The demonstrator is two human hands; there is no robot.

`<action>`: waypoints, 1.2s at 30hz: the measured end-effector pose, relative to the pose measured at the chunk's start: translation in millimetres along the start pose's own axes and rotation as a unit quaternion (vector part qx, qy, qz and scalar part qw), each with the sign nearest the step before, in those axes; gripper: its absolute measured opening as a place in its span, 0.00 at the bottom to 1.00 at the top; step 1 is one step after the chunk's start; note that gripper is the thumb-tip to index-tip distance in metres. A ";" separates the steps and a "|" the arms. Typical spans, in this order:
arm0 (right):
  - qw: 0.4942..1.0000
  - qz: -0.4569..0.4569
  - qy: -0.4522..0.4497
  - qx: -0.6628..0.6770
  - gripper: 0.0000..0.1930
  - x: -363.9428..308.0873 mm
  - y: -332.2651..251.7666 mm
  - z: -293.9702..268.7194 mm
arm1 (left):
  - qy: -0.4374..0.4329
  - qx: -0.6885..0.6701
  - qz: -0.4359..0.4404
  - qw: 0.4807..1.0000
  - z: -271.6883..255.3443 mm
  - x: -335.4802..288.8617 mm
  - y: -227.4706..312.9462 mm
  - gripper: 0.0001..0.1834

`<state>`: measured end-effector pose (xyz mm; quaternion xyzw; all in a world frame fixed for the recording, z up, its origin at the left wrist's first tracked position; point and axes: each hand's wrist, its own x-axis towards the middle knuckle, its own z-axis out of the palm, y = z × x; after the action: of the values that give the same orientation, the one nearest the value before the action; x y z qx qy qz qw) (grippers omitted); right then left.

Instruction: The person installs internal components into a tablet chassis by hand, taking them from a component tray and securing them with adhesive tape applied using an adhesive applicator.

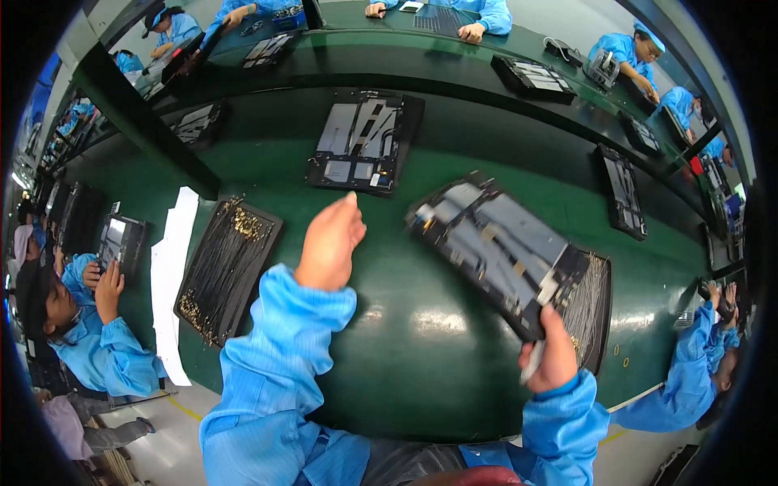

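Nearest, the right grip point(557, 350) is closed on one corner of an opened tablet chassis point(498, 243), tilted above the green surface point(405, 324), with a slim pale tool point(532, 363) also in hand. Good handling probably calls for pressing only on the frame, the tool clear of exposed parts, and no snagging in the right cable tray point(606, 316), which the chassis partly overlaps in view. The left grip point(331, 243) is narrow, fingers bunched; any small item pinched cannot be told. Farther, a second chassis point(361, 144) lies face-up on the surface.
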<state>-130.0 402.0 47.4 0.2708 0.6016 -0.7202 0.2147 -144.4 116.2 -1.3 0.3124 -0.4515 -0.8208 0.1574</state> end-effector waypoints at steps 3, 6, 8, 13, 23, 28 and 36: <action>0.997 -0.023 0.044 0.064 0.16 40.4 -19.8 12.1 | 0.117 -0.063 -0.070 0.989 13.9 53.8 -1.6 0.14; 0.994 -0.032 0.033 0.096 0.18 75.3 -33.0 25.4 | 0.065 -0.146 -0.017 0.987 11.9 91.1 0.1 0.13; 0.998 -0.027 -0.008 0.049 0.20 100.1 -39.8 55.1 | 0.035 -0.143 -0.030 0.989 -7.9 112.6 2.6 0.13; 0.809 -0.261 -0.284 -0.443 0.26 79.8 32.5 80.1 | 0.203 -0.172 -0.031 0.964 16.2 99.7 21.6 0.28; 0.914 -0.145 -0.330 -0.185 0.15 15.0 87.3 55.3 | 0.193 -0.143 -0.018 0.971 4.0 114.9 28.8 0.24; 0.905 -0.222 -0.271 -0.242 0.13 6.3 90.5 55.4 | 0.097 -0.219 -0.085 0.967 3.6 130.8 24.3 0.20; 0.885 -0.266 -0.248 -0.292 0.13 -2.4 83.6 45.1 | -0.056 -0.097 0.031 0.993 13.7 58.4 24.3 0.11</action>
<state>-81.1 342.3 -8.0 -0.1614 0.7615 -0.5855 0.2266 -198.1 80.3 2.9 0.2350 -0.3871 -0.8719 0.1864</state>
